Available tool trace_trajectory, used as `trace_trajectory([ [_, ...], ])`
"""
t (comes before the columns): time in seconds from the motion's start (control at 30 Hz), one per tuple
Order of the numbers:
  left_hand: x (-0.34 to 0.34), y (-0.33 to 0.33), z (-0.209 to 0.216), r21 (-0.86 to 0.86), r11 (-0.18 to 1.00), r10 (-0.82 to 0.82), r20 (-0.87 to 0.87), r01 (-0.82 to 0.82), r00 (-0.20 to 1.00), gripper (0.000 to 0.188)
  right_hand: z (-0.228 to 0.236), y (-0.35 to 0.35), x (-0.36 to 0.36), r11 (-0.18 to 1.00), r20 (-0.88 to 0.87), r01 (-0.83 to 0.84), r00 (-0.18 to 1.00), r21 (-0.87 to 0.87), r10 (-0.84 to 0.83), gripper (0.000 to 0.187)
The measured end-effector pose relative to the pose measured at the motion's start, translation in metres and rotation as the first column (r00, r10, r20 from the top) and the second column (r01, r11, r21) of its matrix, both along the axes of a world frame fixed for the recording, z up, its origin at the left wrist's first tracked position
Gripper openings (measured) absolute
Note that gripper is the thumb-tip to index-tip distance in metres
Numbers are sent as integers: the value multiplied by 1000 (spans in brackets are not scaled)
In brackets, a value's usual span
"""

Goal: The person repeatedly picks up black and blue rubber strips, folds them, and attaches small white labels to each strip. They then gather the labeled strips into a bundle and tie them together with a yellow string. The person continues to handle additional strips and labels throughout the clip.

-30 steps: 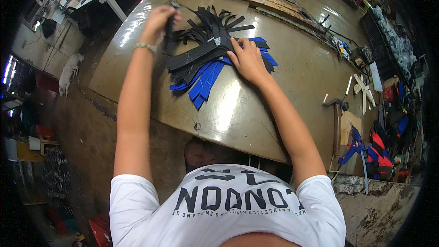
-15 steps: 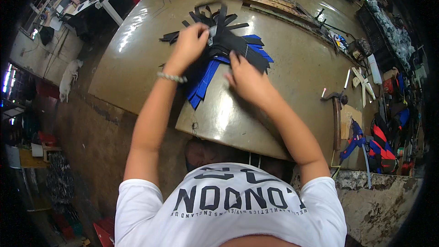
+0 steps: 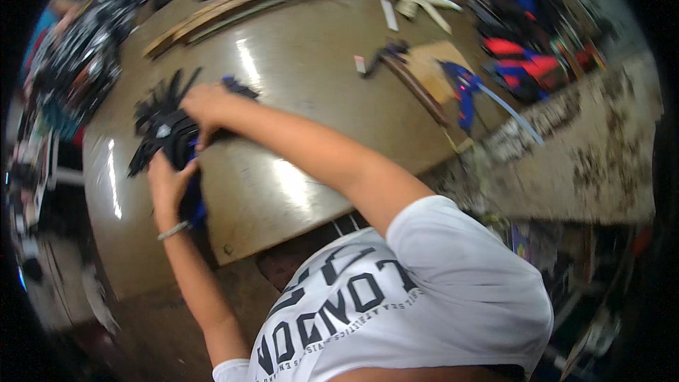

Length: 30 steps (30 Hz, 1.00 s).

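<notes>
A bundle of flat black strips [image 3: 168,114] lies near the left part of the table, its loose ends fanned outward. Blue strips [image 3: 195,206] stick out from under it toward me. My left hand [image 3: 168,182], with a braided bracelet at the wrist, grips the near side of the bundle, thumb on the right. Across the table reaches my right arm, and my right hand [image 3: 206,109] is closed over the bundle's right side, fingers bent down. Motion blur and the hands hide where the strips join.
Long wooden strips [image 3: 205,20] lie along the table's [image 3: 304,85] far side. To the right are a blue glue gun [image 3: 463,92] on a board, a dark clamp-like tool [image 3: 385,55] and crossed pale slats [image 3: 424,8]. Plastic-wrapped goods [image 3: 81,56] stand at far left.
My view has swung right, so the bundle now sits farther left in it. My right hand has moved from the bundle's near edge to over its right side.
</notes>
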<state>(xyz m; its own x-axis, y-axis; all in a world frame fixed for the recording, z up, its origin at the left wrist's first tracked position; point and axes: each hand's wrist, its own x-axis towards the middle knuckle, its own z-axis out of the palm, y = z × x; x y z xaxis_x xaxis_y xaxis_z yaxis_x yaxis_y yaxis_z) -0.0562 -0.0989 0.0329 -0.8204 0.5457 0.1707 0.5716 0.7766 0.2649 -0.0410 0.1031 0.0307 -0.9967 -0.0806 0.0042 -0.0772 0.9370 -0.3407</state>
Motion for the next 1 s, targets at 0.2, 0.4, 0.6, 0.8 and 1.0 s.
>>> trace_trajectory([
  [0.2,-32,1,-26,-148,988,-49,-77,38,996,71,-21,-9,99,957,-521,283,826,58,-213,95],
  [0.4,-35,4,-14,-70,993,-93,15,94,996,81,23,36,362,794,-151,336,872,-507,-465,28],
  [0.6,45,20,36,182,976,-48,-338,115,940,71,-14,113,513,-106,162,902,-41,-419,-986,34],
  [0.8,119,45,58,393,837,-364,-117,380,924,55,-42,140,528,-86,414,720,293,-689,-862,31],
  [1.0,147,61,58,467,802,-413,-17,373,910,42,-18,128,517,73,197,577,391,-814,-899,24],
])
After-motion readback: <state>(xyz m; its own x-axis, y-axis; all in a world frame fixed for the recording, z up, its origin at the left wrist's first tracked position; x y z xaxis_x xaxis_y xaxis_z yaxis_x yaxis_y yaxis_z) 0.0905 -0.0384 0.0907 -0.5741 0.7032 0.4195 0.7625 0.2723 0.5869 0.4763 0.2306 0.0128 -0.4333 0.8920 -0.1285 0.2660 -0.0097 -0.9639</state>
